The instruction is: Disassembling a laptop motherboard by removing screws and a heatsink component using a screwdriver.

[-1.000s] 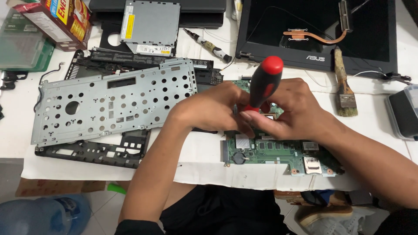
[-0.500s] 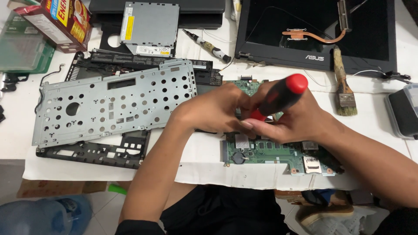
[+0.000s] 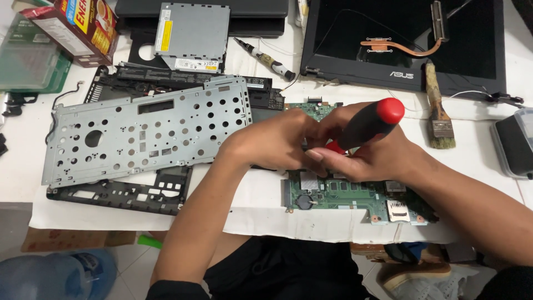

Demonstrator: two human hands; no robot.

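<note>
**Screwdriver on board, both hands close in**

Far left, at 10 o'clock: red box [image 3: 78, 28] and green case [image 3: 30, 61] on the white tabletop [image 3: 22, 161]. Next right: grey perforated plate [image 3: 147, 130], flat, lying over a black frame [image 3: 125, 194]; silver drive [image 3: 191, 36] at 12 o'clock above it.

Centre: left hand [image 3: 275, 141] curled down over the green board [image 3: 355, 197], fingertips pinched at the screwdriver tip; whether anything small is held there, cannot tell. Just right, touching it: right hand [image 3: 372, 158] closed round the screwdriver [image 3: 366, 125], black-and-red handle tilted toward 2 o'clock, red cap uppermost, shaft hidden between the hands.

Board lying flat on white paper [image 3: 261, 214] at the near tabletop edge, roughly 5 o'clock from the hands. Likely light, thin and stiff, but fragile: bare chips, coin cell, slots. Best held by the edges or bare corners, never by components, and not flexed. Screwdriver likely light, rigid, with a grippy handle; best taken round the black grip, cap in the palm.

Right: brush [image 3: 438, 111] at 2 o'clock, then black lid [image 3: 405, 39] with copper pipe [image 3: 397, 47] at 1 o'clock.
</note>
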